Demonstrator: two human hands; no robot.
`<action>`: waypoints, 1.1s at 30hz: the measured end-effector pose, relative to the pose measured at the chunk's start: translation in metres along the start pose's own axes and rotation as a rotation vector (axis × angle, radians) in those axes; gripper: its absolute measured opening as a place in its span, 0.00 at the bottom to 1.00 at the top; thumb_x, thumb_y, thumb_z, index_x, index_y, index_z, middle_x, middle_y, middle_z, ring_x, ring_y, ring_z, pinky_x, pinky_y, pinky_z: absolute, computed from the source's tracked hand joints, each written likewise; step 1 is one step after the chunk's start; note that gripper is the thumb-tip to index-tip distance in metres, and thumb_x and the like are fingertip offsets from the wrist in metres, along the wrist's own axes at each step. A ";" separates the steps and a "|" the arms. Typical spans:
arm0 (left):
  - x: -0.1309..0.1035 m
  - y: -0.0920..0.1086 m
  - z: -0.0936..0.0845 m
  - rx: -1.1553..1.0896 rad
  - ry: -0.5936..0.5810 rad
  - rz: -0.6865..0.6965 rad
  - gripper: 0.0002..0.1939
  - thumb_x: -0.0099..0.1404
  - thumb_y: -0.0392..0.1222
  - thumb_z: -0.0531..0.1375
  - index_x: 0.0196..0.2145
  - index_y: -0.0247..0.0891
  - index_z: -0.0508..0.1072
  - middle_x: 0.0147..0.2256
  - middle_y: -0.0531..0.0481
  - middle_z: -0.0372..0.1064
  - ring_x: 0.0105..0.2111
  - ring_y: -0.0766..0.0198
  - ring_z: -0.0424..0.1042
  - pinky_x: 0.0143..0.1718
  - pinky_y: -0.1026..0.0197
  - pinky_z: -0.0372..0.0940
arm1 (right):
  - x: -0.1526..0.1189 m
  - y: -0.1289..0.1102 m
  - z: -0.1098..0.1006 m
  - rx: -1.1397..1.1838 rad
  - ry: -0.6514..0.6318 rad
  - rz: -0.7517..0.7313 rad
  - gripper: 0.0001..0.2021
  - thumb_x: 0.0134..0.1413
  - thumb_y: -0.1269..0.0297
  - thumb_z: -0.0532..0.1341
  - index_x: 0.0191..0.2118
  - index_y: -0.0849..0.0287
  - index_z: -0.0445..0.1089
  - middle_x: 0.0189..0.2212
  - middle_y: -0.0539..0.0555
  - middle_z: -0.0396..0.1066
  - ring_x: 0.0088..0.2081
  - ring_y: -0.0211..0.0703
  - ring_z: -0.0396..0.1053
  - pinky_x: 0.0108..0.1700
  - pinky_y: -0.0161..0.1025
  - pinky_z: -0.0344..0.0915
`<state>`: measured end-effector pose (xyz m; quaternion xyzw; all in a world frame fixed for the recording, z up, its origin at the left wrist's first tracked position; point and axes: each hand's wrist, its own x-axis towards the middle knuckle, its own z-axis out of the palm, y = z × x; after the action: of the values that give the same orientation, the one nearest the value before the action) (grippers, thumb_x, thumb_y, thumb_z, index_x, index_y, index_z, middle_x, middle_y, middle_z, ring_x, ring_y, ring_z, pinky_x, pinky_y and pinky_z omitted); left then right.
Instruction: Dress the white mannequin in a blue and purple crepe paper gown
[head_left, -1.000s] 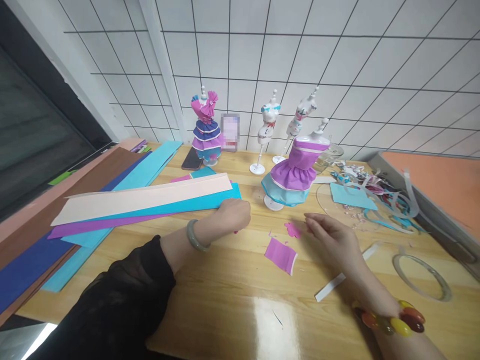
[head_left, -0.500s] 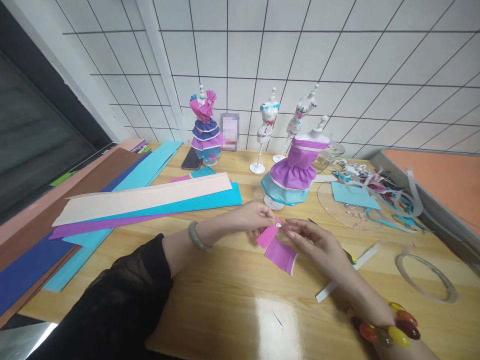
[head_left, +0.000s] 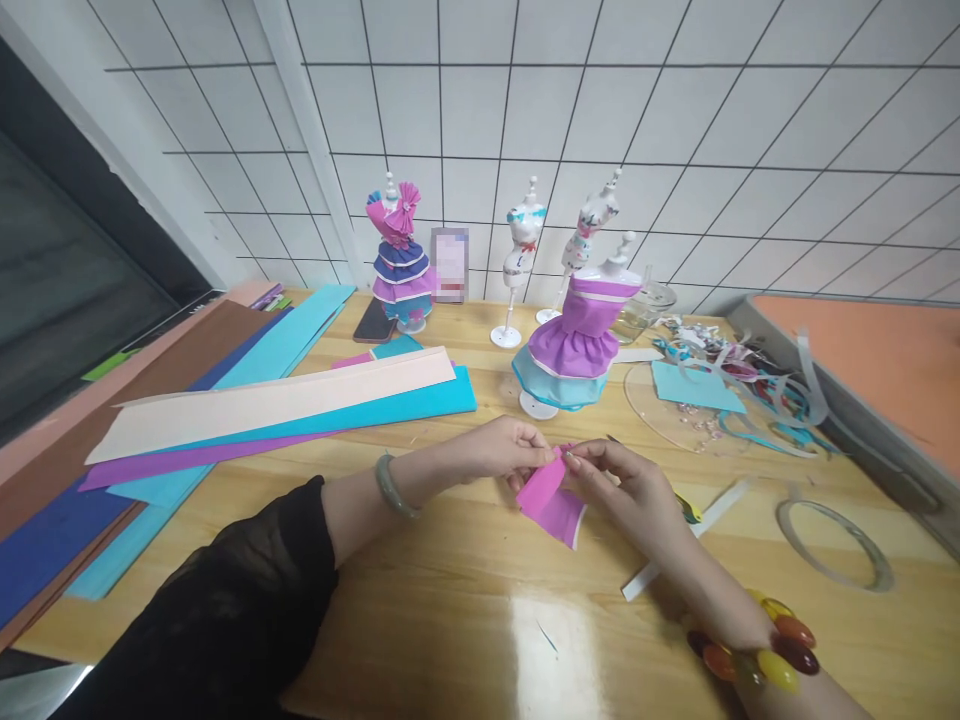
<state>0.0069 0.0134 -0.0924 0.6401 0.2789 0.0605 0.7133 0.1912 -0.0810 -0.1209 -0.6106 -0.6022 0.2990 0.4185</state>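
Note:
A small piece of bright pink crepe paper (head_left: 541, 486) is pinched at its upper edge by my left hand (head_left: 506, 448). My right hand (head_left: 624, 487) has its thumb and fingertips closed on the same paper's upper right corner. Under and beyond the pink piece shows a purple crepe paper piece (head_left: 565, 522) with a pale edge; whether it lies flat on the table I cannot tell. Just behind my hands stands a mini dress form (head_left: 581, 335) in a purple and light blue paper dress. My fingertips hide part of the pink paper's top.
Long folded crepe paper sheets (head_left: 300, 395) cover the left side. Three more dress forms, one in a ruffled dress (head_left: 403, 265), stand by the wall. Ribbon scraps (head_left: 757, 370), a clear tape ring (head_left: 834, 545), a white strip (head_left: 686, 540) and a yellow-handled tool (head_left: 688, 508) lie at right.
My right fingers have closed in on the pink paper's upper corner. The small white spot there is now covered. The view has shifted slightly.

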 end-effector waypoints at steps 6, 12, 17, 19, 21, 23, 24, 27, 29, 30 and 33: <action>0.001 -0.006 -0.004 0.047 -0.020 -0.018 0.12 0.62 0.45 0.58 0.28 0.33 0.69 0.22 0.52 0.67 0.21 0.70 0.70 0.25 0.67 0.65 | 0.013 0.017 -0.027 0.076 0.281 0.147 0.17 0.42 0.48 0.69 0.30 0.59 0.76 0.26 0.56 0.77 0.27 0.45 0.72 0.31 0.41 0.69; 0.004 -0.012 -0.006 0.054 -0.049 0.003 0.10 0.60 0.45 0.60 0.30 0.34 0.69 0.22 0.52 0.69 0.20 0.70 0.70 0.22 0.69 0.63 | 0.032 0.050 -0.079 0.139 0.485 0.215 0.16 0.35 0.54 0.73 0.29 0.60 0.75 0.23 0.54 0.74 0.27 0.46 0.73 0.34 0.44 0.73; 0.006 -0.015 -0.007 0.045 -0.081 -0.023 0.14 0.59 0.49 0.62 0.32 0.34 0.71 0.24 0.51 0.70 0.21 0.69 0.71 0.22 0.69 0.64 | 0.043 0.066 -0.102 0.323 0.675 0.209 0.30 0.35 0.53 0.72 0.47 0.56 0.69 0.44 0.59 0.75 0.48 0.51 0.75 0.52 0.49 0.70; 0.005 -0.015 -0.007 0.039 -0.074 -0.034 0.14 0.58 0.50 0.63 0.33 0.34 0.70 0.25 0.51 0.71 0.21 0.69 0.72 0.22 0.69 0.64 | 0.041 0.065 -0.096 0.360 0.652 0.220 0.30 0.34 0.53 0.73 0.47 0.56 0.69 0.45 0.60 0.76 0.49 0.52 0.74 0.55 0.50 0.68; 0.005 -0.015 -0.008 0.038 -0.056 -0.016 0.13 0.58 0.48 0.62 0.33 0.34 0.70 0.26 0.51 0.71 0.22 0.69 0.72 0.23 0.69 0.64 | 0.038 0.059 -0.083 0.376 0.583 0.229 0.28 0.35 0.54 0.74 0.45 0.57 0.71 0.42 0.59 0.77 0.45 0.52 0.76 0.54 0.51 0.69; 0.004 -0.014 -0.008 0.046 -0.040 0.003 0.11 0.59 0.46 0.61 0.32 0.34 0.70 0.26 0.51 0.70 0.23 0.70 0.72 0.23 0.70 0.63 | 0.033 0.049 -0.070 0.376 0.516 0.236 0.24 0.37 0.53 0.74 0.42 0.58 0.74 0.37 0.58 0.78 0.40 0.49 0.77 0.50 0.49 0.71; 0.004 -0.012 -0.008 0.043 -0.034 0.008 0.11 0.59 0.46 0.61 0.33 0.34 0.70 0.27 0.51 0.70 0.23 0.70 0.72 0.23 0.70 0.63 | 0.030 0.043 -0.063 0.374 0.479 0.239 0.22 0.38 0.53 0.73 0.40 0.58 0.75 0.36 0.57 0.78 0.37 0.48 0.78 0.47 0.48 0.73; 0.001 -0.007 -0.005 0.004 -0.023 0.022 0.11 0.60 0.45 0.61 0.34 0.34 0.71 0.26 0.51 0.71 0.22 0.70 0.71 0.22 0.70 0.62 | 0.020 0.022 -0.044 0.350 0.280 0.231 0.19 0.42 0.50 0.71 0.38 0.58 0.77 0.33 0.57 0.78 0.30 0.44 0.76 0.36 0.42 0.74; -0.001 -0.001 -0.002 -0.036 -0.013 0.028 0.10 0.60 0.43 0.61 0.34 0.33 0.71 0.25 0.52 0.70 0.21 0.71 0.71 0.22 0.70 0.62 | 0.013 0.009 -0.032 0.325 0.128 0.214 0.19 0.46 0.50 0.70 0.40 0.58 0.77 0.33 0.57 0.79 0.30 0.42 0.75 0.33 0.39 0.73; -0.002 0.001 -0.001 -0.050 -0.007 0.020 0.09 0.60 0.42 0.61 0.34 0.32 0.71 0.24 0.52 0.70 0.21 0.71 0.70 0.22 0.70 0.63 | 0.010 0.003 -0.026 0.320 0.067 0.212 0.20 0.47 0.49 0.69 0.42 0.58 0.76 0.34 0.57 0.79 0.31 0.42 0.75 0.33 0.39 0.72; -0.004 0.007 0.004 -0.081 -0.002 -0.001 0.07 0.61 0.40 0.61 0.34 0.32 0.71 0.24 0.52 0.69 0.20 0.72 0.69 0.22 0.69 0.63 | 0.005 -0.009 -0.012 0.361 -0.048 0.233 0.21 0.46 0.49 0.69 0.43 0.57 0.76 0.34 0.56 0.79 0.33 0.44 0.75 0.34 0.39 0.72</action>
<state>0.0070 0.0095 -0.0842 0.6108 0.2757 0.0707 0.7389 0.1979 -0.0791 -0.1062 -0.5840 -0.4742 0.4624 0.4693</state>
